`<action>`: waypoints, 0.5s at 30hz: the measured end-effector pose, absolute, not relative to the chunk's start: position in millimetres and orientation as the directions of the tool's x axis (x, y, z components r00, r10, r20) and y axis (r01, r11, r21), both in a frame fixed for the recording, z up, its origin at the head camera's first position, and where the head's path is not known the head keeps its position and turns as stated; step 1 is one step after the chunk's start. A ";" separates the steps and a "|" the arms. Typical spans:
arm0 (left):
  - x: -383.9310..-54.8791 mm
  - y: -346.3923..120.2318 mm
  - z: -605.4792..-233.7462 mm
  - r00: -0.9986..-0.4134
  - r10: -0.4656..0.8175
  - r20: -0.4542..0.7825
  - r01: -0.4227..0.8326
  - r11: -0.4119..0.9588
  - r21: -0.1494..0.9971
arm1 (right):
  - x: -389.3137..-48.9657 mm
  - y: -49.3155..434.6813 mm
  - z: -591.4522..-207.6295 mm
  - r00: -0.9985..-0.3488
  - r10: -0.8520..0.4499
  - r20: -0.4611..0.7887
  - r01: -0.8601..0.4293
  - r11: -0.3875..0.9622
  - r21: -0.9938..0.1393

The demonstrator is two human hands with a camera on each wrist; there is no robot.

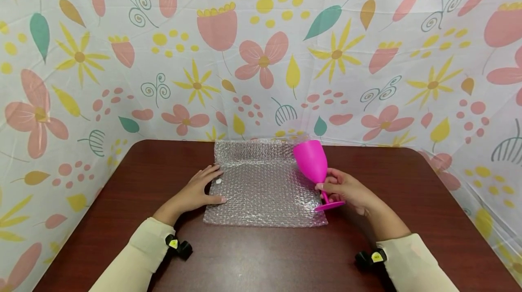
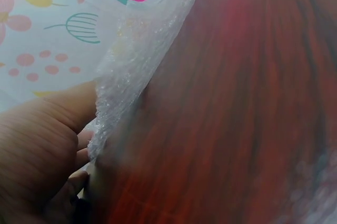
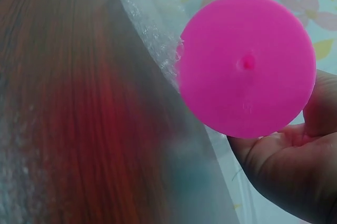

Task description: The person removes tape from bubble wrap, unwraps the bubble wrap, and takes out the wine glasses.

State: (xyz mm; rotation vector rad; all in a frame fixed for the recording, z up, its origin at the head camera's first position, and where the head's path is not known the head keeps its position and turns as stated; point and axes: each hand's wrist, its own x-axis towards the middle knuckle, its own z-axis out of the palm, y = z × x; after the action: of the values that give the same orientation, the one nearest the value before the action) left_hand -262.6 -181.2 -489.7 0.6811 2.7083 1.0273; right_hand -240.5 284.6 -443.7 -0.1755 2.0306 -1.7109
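Note:
A sheet of bubble wrap [image 1: 257,192] lies flat on the table, with a raised or folded band along its far side. My left hand [image 1: 195,193] rests at its left edge, fingers spread and thumb on the plastic. Over the sheet's right part, my right hand [image 1: 350,191] holds a bright pink plastic goblet [image 1: 311,161] by its stem. The goblet tilts, its bowl up and leaning left, its foot near the wrap's right edge. In the right wrist view the round foot [image 3: 247,97] faces the camera and hides the stem and most fingers.
The dark reddish-brown wooden table [image 1: 253,260] has rounded far corners. Behind it hangs a white cloth [image 1: 261,20] printed with flowers and leaves. A small white spot [image 1: 219,181] shows on the wrap beside the left fingers. Black wrist cameras sit on both cream sleeves.

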 end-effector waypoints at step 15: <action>-262.6 -182.0 -487.3 -0.890 0.455 -0.012 0.321 0.647 0.691 | -238.8 284.1 -439.7 -0.918 -0.353 -0.178 0.132 0.151 -0.980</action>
State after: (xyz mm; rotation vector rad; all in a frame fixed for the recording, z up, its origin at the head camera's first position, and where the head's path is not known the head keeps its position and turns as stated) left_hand -262.6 -182.0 -487.3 0.6381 2.6804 1.0709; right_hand -238.8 284.1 -439.7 -0.2120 2.0690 -1.8214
